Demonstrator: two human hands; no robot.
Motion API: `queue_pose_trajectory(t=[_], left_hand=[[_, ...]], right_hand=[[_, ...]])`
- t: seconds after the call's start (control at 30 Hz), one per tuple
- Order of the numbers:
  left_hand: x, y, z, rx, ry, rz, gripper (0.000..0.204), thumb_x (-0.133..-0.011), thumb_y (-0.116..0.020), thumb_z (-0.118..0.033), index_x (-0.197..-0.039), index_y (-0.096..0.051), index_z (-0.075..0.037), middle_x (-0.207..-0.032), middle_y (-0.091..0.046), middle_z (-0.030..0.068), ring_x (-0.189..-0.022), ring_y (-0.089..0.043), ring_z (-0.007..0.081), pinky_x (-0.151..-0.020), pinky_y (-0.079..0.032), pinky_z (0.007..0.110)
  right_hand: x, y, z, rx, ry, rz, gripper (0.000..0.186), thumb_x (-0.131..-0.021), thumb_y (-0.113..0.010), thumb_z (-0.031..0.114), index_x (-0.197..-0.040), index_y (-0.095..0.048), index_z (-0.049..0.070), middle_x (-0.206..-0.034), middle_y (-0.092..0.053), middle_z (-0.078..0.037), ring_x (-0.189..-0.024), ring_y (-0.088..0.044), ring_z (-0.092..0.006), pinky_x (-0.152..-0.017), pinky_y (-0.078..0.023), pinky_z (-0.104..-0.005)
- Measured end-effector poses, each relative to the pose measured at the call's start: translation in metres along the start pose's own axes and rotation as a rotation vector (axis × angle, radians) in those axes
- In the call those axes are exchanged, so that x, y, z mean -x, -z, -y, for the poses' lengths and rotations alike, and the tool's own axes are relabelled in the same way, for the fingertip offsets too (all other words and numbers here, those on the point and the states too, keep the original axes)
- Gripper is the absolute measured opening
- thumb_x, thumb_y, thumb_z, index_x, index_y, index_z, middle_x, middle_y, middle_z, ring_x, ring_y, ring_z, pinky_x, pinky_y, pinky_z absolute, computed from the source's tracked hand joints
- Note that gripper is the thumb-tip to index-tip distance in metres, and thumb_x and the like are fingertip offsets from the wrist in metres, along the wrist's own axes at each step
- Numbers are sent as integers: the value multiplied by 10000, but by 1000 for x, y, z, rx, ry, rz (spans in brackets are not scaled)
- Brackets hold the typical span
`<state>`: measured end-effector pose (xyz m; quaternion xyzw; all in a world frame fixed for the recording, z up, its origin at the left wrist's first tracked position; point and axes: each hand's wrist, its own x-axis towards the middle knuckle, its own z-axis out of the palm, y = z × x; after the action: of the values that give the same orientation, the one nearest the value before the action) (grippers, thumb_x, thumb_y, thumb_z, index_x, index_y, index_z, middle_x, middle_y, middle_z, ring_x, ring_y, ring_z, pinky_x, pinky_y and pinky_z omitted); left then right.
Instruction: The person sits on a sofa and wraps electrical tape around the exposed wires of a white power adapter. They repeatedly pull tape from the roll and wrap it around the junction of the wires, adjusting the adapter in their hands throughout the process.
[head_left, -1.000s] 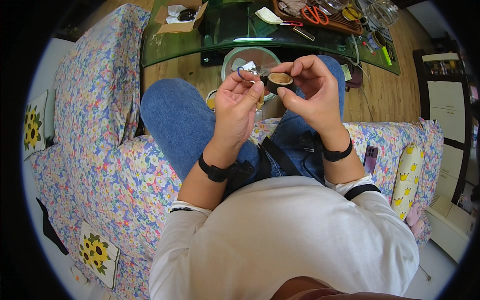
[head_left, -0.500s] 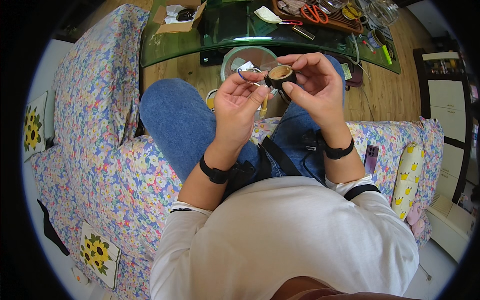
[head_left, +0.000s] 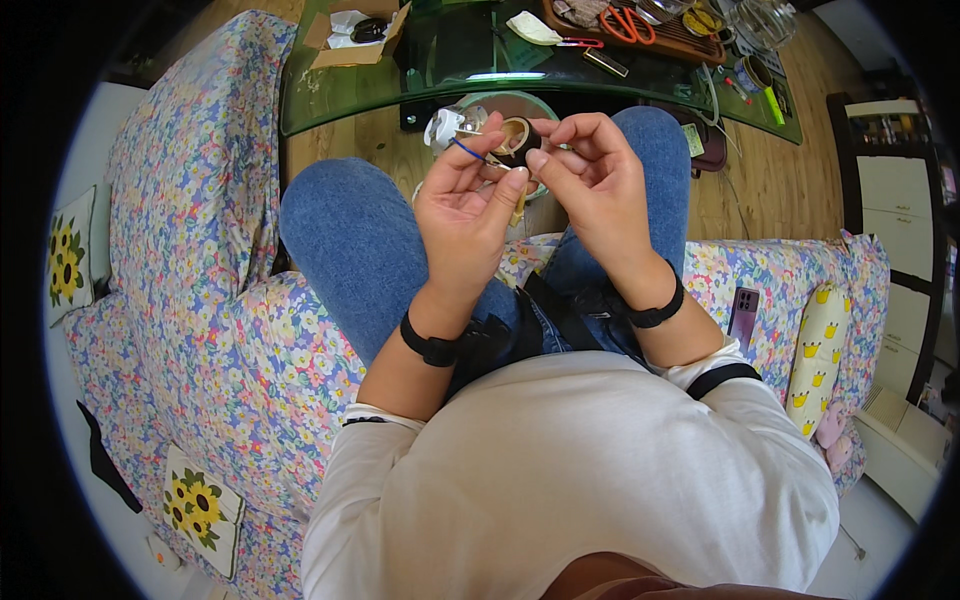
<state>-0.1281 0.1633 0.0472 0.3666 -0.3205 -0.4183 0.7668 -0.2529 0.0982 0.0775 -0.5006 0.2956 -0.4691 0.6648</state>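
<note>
Raised over my lap, my left hand (head_left: 465,200) has its thumb and fingers closed on a thin blue wire (head_left: 467,150) with some pale parts too small to make out. My right hand (head_left: 600,190) pinches a roll of black tape (head_left: 531,142) with a tan core, tilted close beside the left fingers. A yellowish piece (head_left: 519,212) hangs below them. Just behind the left fingertips is a white and clear crumpled thing (head_left: 443,128); I cannot tell what supports it. A round bin (head_left: 500,98) stands beyond, mostly hidden by my hands.
A green glass table (head_left: 450,60) holds an open cardboard box (head_left: 330,55), a tray (head_left: 570,20) with orange scissors and other items. A purple phone (head_left: 741,315) and a long crown-print cushion (head_left: 815,360) lie on the floral sofa (head_left: 240,340) at my right.
The tape roll has tilted up and moved left toward my left fingers, with my right hand following. The blue wire now stretches across the roll's left side. The white thing shows farther left.
</note>
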Motion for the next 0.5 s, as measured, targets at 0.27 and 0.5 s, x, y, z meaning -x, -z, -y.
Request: queue_pose_trajectory(t=[0.27,0.5], left_hand=[[3,-2,-6,-214,-27,23,375,-924,-673,133,-1286,-641,41,-1459,-598,243,-1080,-696,149,-895,-594,263],[3,0,-3,-426,-139,104,380,-913,-703,128,-1282,-643,61,-1456,-599,243,-1122,-700,175,-954,-592,295]], right_hand=[[2,5,15,371,10,89,282,-888,-802,-9,-1079,-597,-34,-1200,-692,-134,-1081,-685,-141,-958,-584,-290],[1,7,17,310,-89,-4,213,-833,-836,28,-988,-710,-46,-1126,-723,-120,-979,-719,-144,-890,-614,-287]])
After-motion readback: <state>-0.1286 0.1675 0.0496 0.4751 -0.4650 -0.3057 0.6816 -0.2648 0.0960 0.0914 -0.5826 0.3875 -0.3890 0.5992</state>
